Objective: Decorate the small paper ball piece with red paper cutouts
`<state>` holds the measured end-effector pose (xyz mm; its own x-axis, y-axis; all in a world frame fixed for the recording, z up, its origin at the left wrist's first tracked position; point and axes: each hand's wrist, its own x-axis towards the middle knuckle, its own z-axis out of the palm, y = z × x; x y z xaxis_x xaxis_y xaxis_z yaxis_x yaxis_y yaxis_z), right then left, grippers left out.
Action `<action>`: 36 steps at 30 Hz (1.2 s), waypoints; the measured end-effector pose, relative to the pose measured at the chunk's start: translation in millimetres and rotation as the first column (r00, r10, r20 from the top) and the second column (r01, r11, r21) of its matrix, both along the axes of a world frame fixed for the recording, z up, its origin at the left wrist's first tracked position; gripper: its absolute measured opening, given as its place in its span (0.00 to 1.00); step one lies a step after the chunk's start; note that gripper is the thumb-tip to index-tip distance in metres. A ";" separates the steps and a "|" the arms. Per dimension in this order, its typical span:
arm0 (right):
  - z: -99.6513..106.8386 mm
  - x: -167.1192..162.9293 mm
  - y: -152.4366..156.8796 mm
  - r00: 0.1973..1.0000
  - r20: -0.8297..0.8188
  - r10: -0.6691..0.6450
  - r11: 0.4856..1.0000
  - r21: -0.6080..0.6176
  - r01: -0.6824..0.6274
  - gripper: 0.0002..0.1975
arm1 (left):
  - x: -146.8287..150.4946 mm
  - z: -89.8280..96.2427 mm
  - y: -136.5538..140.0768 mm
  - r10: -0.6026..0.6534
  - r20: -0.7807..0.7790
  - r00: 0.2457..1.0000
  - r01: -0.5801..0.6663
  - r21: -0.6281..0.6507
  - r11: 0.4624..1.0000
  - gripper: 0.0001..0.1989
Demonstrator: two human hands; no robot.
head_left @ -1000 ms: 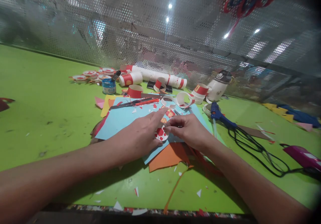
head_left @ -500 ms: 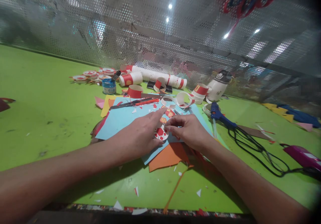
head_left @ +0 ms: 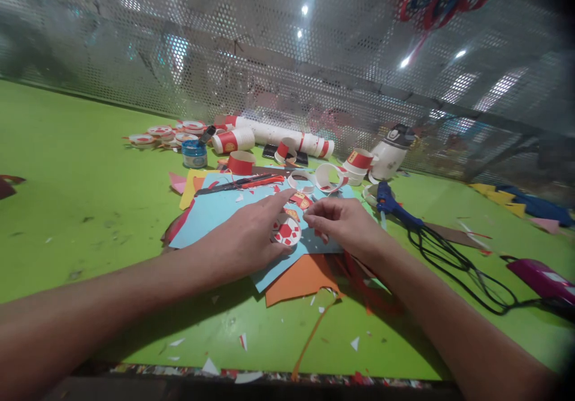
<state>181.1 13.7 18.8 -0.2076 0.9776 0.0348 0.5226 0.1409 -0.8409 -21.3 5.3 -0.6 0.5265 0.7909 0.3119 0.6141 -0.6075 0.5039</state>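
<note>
A round white paper disc with red shapes (head_left: 286, 231) is on the light blue paper (head_left: 215, 214). My left hand (head_left: 254, 230) holds the disc by its left edge, the thumb near the bottom and the fingers along the far side. Just right of the disc, clear of its rim, is my right hand (head_left: 339, 218). Its thumb and forefinger are pinched together; whatever may be between them is too small to make out. Red and yellow cut pieces (head_left: 300, 200) lie beyond the disc.
A utility knife (head_left: 224, 187) and cut cup rings (head_left: 330, 178) lie beyond my hands. Further back are a blue paint jar (head_left: 194, 154) and paper cups (head_left: 234, 141). To the right rests a blue glue gun (head_left: 395, 203) with its black cord (head_left: 462, 281). Orange paper (head_left: 299, 278) lies nearer me.
My right hand has drawn off the disc to the right, still pinched. More of the disc's face shows, and my left hand stays at its left edge.
</note>
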 end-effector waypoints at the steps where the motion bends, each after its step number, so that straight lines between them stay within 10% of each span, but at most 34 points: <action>1: 0.5 0.7 0.3 1.000 0.011 0.008 1.000 -0.023 -0.008 0.06 | -0.1 -0.1 0.4 -0.003 0.014 1.000 0.003 0.002 1.000 0.38; 12: 12.0 -4.3 -14.9 0.970 -0.218 0.107 0.983 -0.121 -0.136 0.13 | 5.1 12.3 4.6 0.178 0.354 0.918 -0.112 -0.199 0.974 0.38; 18: 9.2 -12.8 -20.8 0.904 -0.420 0.079 0.974 -0.161 -0.160 0.12 | 8.1 11.8 -1.6 0.123 0.307 0.944 -0.091 -0.117 0.989 0.17; 23: 0.7 -15.4 -18.3 0.817 -0.576 0.011 0.943 -0.267 -0.201 0.10 | 7.2 9.2 -2.0 0.142 0.226 0.964 -0.104 -0.172 0.980 0.20; 36: 6.6 -9.5 -15.5 0.910 -0.415 -0.027 0.950 -0.295 -0.106 0.10 | 9.1 11.8 -4.3 0.089 0.327 0.941 0.042 -0.372 0.927 0.24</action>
<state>171.7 -1.9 25.4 -0.2786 0.9448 -0.1724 0.1224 -0.1431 -0.9821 -12.2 1.1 11.2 0.4235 0.8935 0.1493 0.3826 -0.3258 0.8645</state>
